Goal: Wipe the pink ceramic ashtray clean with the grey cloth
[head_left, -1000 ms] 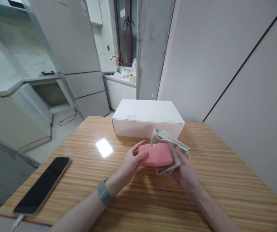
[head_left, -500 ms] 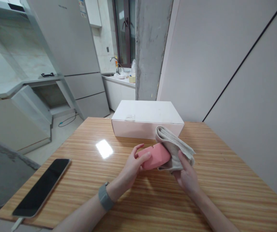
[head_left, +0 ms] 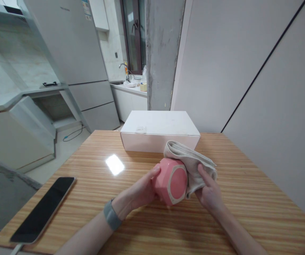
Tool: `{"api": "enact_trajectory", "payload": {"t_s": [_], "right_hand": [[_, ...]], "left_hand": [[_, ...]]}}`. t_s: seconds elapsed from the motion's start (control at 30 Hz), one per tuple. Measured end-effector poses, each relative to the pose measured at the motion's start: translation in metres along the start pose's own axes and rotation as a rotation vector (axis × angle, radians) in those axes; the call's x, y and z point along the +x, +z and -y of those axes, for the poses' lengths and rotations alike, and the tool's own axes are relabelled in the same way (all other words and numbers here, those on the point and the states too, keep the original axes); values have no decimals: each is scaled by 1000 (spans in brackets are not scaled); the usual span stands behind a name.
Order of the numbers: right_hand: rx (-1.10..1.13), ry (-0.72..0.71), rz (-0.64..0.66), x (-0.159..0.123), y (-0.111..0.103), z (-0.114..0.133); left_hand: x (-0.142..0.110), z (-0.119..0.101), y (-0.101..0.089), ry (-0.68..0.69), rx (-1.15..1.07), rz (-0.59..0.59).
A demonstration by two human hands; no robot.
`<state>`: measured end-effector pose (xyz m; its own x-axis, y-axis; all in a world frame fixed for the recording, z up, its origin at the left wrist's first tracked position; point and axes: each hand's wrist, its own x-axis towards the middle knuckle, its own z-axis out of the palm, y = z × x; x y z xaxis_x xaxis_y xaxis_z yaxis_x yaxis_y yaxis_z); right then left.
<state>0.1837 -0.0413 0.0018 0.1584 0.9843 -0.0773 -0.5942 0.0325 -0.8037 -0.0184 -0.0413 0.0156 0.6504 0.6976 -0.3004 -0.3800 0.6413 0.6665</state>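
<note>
A pink faceted ceramic ashtray (head_left: pixel 177 183) is tilted above the table, its underside with a pale unglazed ring turned towards me. My left hand (head_left: pixel 145 189) grips it from the left, thumb on its side and the other fingers mostly hidden behind. In my right hand (head_left: pixel 209 194) is a folded grey-beige cloth (head_left: pixel 188 157), pinched with the index finger stretched along it. The cloth touches the ashtray's right side. The inside of the ashtray is hidden.
Behind my hands a closed white box (head_left: pixel 160 124) lies on the wood-grain table (head_left: pixel 94 156). At the table's left edge lies a black-screened phone (head_left: pixel 44 209) with a white cable plugged in. A pale wall rises beyond the right side.
The ashtray has been turned in my left hand, so its base now faces me instead of its side. The cloth has stayed against it, shifted slightly. The camera view has moved a little.
</note>
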Motion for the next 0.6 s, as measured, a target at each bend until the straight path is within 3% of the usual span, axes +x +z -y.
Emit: {"api": "enact_trajectory", "payload": {"t_s": [0.2,0.37,0.6], "right_hand": [[4,6,-8,-8,26,12],[-40,-23,-12,-9,28,11],[-47,87,-13,-10,29,0]], "left_hand": [[-4,0,5,-97,-210,98],[-3,0,3,-119,-239,187],[-3,-11,4,67,-326,112]]}}
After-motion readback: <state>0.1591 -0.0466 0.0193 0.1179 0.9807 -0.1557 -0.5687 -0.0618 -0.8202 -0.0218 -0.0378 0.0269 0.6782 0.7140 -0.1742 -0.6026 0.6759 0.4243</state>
